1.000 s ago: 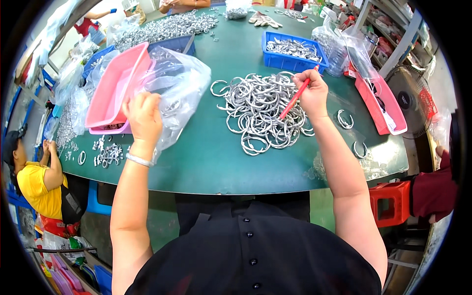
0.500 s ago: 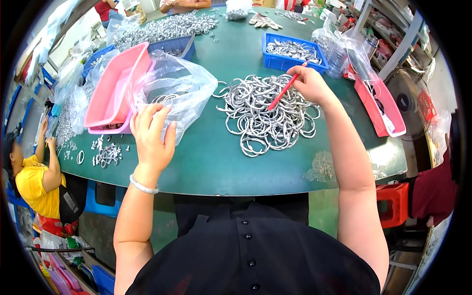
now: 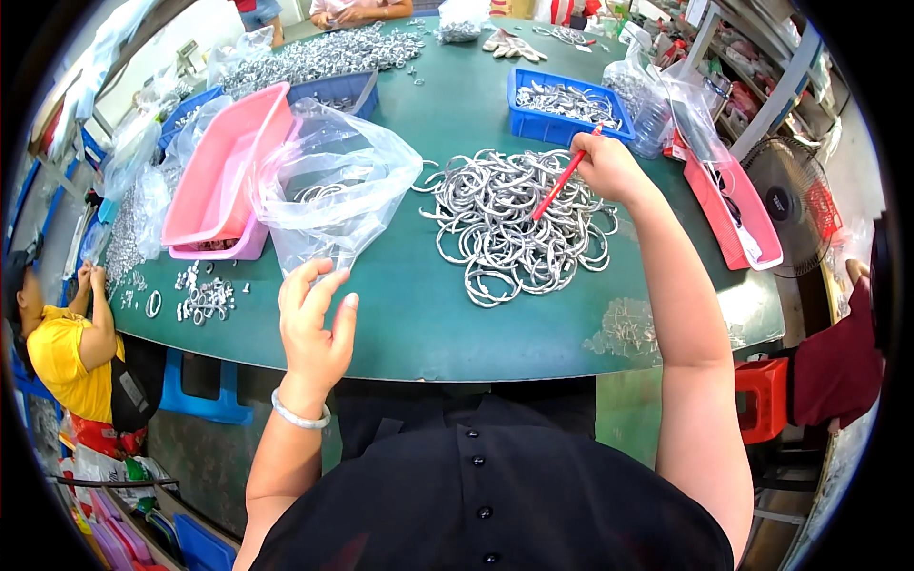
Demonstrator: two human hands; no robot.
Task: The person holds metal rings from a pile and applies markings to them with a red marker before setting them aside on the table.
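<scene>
A slim red pen-shaped tool [image 3: 560,187] is gripped in my right hand [image 3: 607,169], its tip pointing down onto a heap of silvery metal rings [image 3: 519,233]. Many of the rings look like open loops, tangled together. My left hand [image 3: 317,319] hangs over the table's near side with fingers apart and nothing in them. Its fingertips are just below the near edge of a clear plastic bag [image 3: 367,181], which stands spread and holds a few similar rings [image 3: 319,193].
Left of the bag, a pink basin [image 3: 205,190] leans among small metal parts [image 3: 205,300]. A blue tray [image 3: 569,107] of metal pieces stands beyond the heap; a pink basket [image 3: 728,214] is at right. A person in yellow [image 3: 71,347] sits at far left.
My left hand has drawn back from the bag toward me and slightly right. My right hand and the red tool have shifted a little right over the rings.
</scene>
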